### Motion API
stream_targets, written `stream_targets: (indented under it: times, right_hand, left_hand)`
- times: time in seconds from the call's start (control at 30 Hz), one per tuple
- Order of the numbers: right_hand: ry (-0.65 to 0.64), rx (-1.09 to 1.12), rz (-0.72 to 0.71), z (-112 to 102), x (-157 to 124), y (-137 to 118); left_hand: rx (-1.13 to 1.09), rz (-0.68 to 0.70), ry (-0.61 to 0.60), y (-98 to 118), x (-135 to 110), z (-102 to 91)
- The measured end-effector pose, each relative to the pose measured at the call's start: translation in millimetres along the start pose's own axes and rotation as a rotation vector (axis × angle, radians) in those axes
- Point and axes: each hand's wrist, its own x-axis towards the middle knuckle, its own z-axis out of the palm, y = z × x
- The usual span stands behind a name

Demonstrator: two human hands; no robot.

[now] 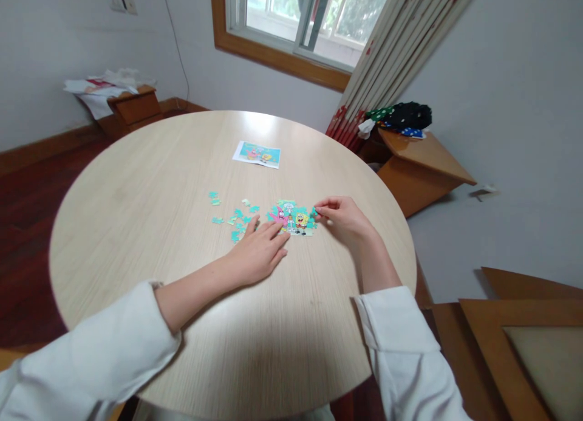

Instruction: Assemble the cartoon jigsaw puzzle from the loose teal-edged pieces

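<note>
A partly joined jigsaw puzzle with cartoon figures on a turquoise ground lies flat on the round table. My left hand rests palm down with its fingers spread, the fingertips touching the puzzle's lower left part. At the puzzle's right edge, my right hand pinches a small turquoise puzzle piece between thumb and forefinger. Several loose puzzle pieces are scattered to the left of the joined part, some close to my left thumb. My left hand hides part of the puzzle's lower left corner.
The picture sheet with the same cartoon lies farther back on the round wooden table. Wooden cabinets with cloths and papers on them stand behind at left and right. A wooden chair is at the right.
</note>
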Motion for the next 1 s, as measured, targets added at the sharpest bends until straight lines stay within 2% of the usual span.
stream_targets:
  times: [0.17,0.37,0.73,1.0]
  right_hand:
    - [-0.143,-0.031,0.07,-14.0,-10.0,-10.1]
    - [-0.281,-0.007,0.195,-19.9,-13.2,-11.6]
    - [-0.333,-0.033,0.109,-16.9,-11.3,-11.1]
    - [-0.221,-0.073,0.081,-18.2,-7.1,-6.7]
  left_hand:
    - [0.044,-0.004,-0.034,1.6,-0.2,-0.4]
    - [0.029,0.001,-0.012,-0.6,-0.8,2.3]
    - [0.042,-0.018,-0.064,1.4,-1.2,-2.0]
    - [0.082,-0.024,-0.067,1.5,-2.2,-1.1]
